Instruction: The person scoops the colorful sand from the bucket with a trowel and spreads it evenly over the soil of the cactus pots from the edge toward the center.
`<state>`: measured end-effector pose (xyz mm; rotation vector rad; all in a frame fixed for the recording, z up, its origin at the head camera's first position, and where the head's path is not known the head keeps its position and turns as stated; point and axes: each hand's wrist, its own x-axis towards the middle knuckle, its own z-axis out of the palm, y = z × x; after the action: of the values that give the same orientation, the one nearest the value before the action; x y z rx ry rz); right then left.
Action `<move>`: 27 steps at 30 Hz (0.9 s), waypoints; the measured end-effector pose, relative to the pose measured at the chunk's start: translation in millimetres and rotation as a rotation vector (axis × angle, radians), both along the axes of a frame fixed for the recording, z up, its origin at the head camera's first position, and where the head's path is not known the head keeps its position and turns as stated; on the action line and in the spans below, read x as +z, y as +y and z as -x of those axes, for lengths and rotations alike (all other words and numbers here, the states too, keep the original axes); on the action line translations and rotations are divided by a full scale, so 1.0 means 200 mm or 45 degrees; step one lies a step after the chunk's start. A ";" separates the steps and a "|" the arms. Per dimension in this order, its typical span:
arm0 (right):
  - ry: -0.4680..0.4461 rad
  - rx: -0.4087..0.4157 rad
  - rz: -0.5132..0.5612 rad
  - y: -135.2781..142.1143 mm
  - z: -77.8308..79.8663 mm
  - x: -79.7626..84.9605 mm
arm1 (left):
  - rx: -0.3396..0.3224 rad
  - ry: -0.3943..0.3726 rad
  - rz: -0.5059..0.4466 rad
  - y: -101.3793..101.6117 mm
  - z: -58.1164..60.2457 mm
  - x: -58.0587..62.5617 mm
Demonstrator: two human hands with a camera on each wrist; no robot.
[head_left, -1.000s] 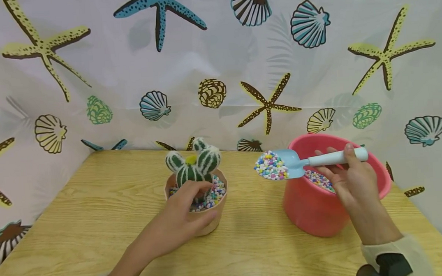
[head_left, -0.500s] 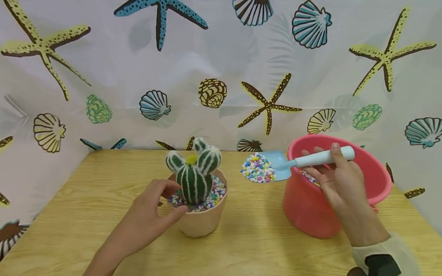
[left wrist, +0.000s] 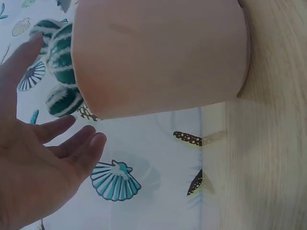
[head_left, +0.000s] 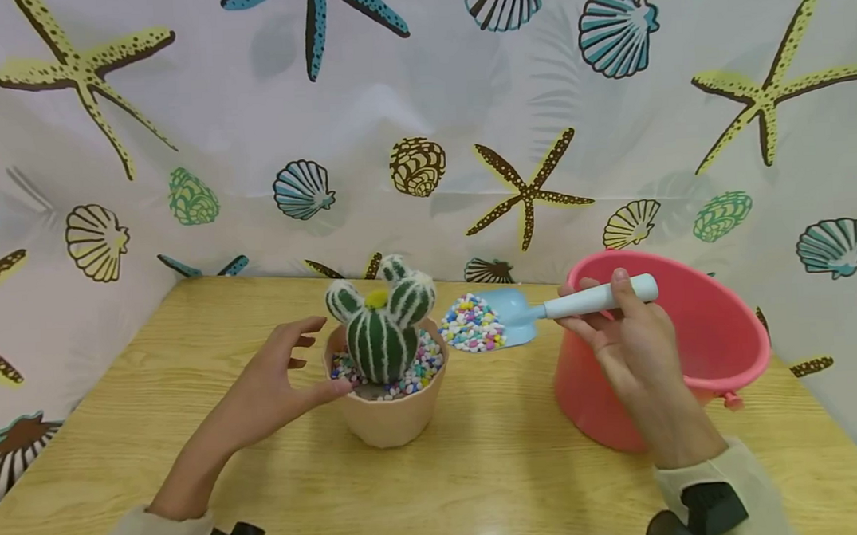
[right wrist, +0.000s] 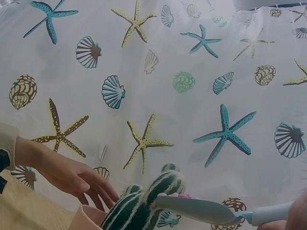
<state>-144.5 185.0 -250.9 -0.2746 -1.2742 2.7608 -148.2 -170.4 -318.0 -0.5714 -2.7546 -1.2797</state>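
My right hand (head_left: 633, 346) grips the white handle of a light-blue toy shovel (head_left: 520, 315), whose blade carries a heap of coloured pebbles (head_left: 470, 323). The blade's tip hovers beside the right rim of a peach flowerpot (head_left: 392, 421). A knitted-looking green and white cactus (head_left: 382, 345) with a yellow tuft stands upright in it, among more pebbles. To the pot's left is my left hand (head_left: 265, 390), fingers spread and relaxed, thumb tip close to the rim. The left wrist view shows the left fingers (left wrist: 91, 148) apart from the pot wall.
A pink bucket (head_left: 592, 404) stands on the right, partly behind my right hand. Both it and the flowerpot rest on a wooden table (head_left: 509, 471). Behind the table hangs a white curtain (head_left: 364, 111) printed with starfish and shells.
My left hand has come away from the pebbles at the cactus base and moved left, fingers opening. The loaded shovel has moved left from over the bucket toward the flowerpot.
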 end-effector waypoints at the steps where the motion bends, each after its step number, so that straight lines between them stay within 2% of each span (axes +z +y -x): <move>1: 0.002 0.003 -0.008 -0.01 0.00 0.00 | -0.015 -0.008 -0.003 0.00 0.01 -0.01; 13: -0.007 0.056 -0.153 -0.09 0.00 -0.04 | -0.171 -0.072 0.046 -0.01 0.12 -0.10; 16: -0.001 0.060 -0.191 -0.10 0.00 -0.05 | -0.186 -0.097 0.054 0.00 0.13 -0.12; 20: 0.002 0.052 -0.225 -0.12 -0.01 -0.06 | -0.183 -0.114 0.075 0.01 0.13 -0.12; 24: 0.000 0.042 -0.238 -0.14 -0.01 -0.06 | -0.195 -0.061 0.051 0.03 0.11 -0.11; 27: -0.002 0.034 -0.249 -0.15 -0.01 -0.06 | -0.138 -0.034 0.112 0.07 0.07 -0.08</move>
<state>-142.3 155.2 -263.9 -0.2464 -1.5446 2.6306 -161.5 -156.3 -335.0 -0.7253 -2.8499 -1.1994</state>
